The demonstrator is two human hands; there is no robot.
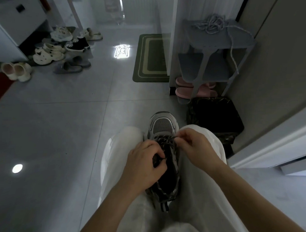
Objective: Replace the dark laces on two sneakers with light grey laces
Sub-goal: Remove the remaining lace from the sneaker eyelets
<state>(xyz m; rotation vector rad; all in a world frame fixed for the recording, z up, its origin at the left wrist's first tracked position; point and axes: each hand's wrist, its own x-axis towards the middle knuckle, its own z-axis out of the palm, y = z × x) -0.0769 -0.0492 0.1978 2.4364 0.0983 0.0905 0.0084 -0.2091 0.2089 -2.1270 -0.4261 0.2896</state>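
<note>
The left hand (pixel 143 165) pinches the dark lace (pixel 168 138) on the sneaker (pixel 162 126), which lies between the knees. The right hand (pixel 195 145) pinches the lace near the toe. The rack (pixel 216 73) holds grey laces (pixel 213 24) on top and slippers (pixel 182 92) at the bottom. I cannot tell what is in the bin (pixel 216 117).

open floor (pixel 54 136) left, bin (pixel 214 117) and rack (pixel 215 49) crowd right

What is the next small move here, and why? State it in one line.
Probably draw the dark lace out of the front eyelets with the right hand while the left hand steadies the sneaker. The lace is still threaded, the right hand pinches it, and the light grey laces lie untouched on the rack.
</note>
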